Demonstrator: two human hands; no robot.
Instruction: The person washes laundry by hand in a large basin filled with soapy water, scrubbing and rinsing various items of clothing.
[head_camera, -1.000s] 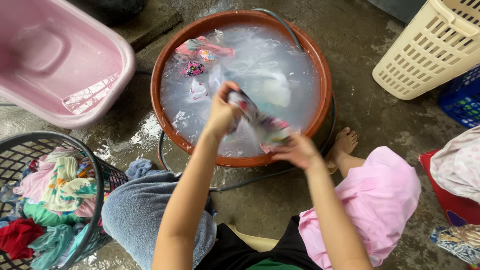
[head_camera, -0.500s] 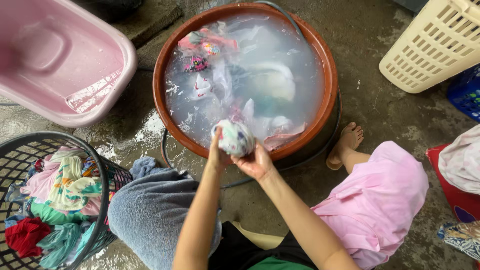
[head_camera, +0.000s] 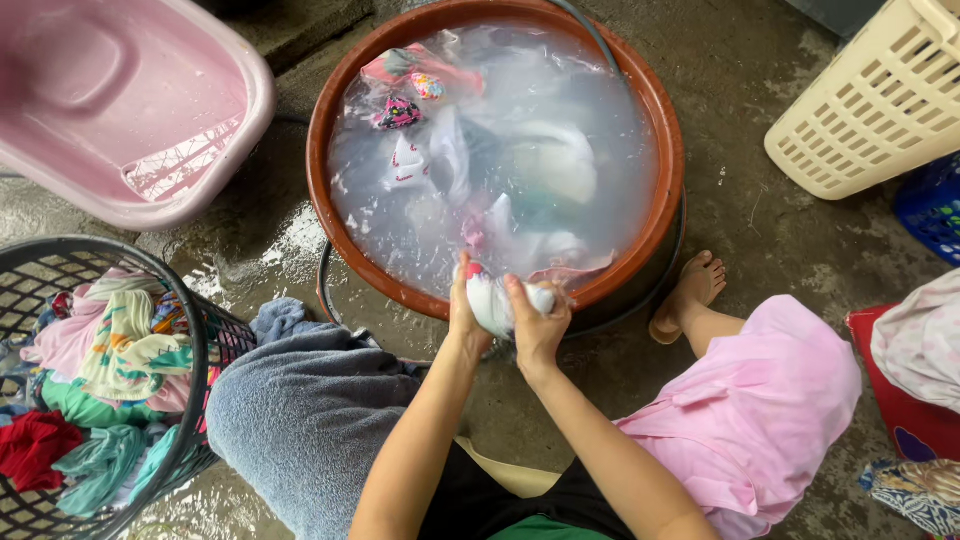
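Observation:
A round brown basin (head_camera: 340, 230) full of cloudy water holds several soaking clothes. At its near rim both my hands squeeze a small wet white cloth (head_camera: 497, 302) bunched into a ball. My left hand (head_camera: 465, 312) grips its left side, thumb up along it. My right hand (head_camera: 538, 322) wraps around its right side. A trailing end of the cloth hangs over the rim toward the water.
A pink tub (head_camera: 130, 110) sits upper left. A black mesh basket (head_camera: 60, 262) of coloured clothes stands lower left. A cream laundry basket (head_camera: 880, 100) is upper right. A hose (head_camera: 590, 30) enters the basin. My knees, grey towel (head_camera: 320, 410) and pink cloth (head_camera: 760, 400), flank my arms.
My hands drew the cloth out of the water toward me, gathering it from a stretched length into a tight ball at the basin's near rim.

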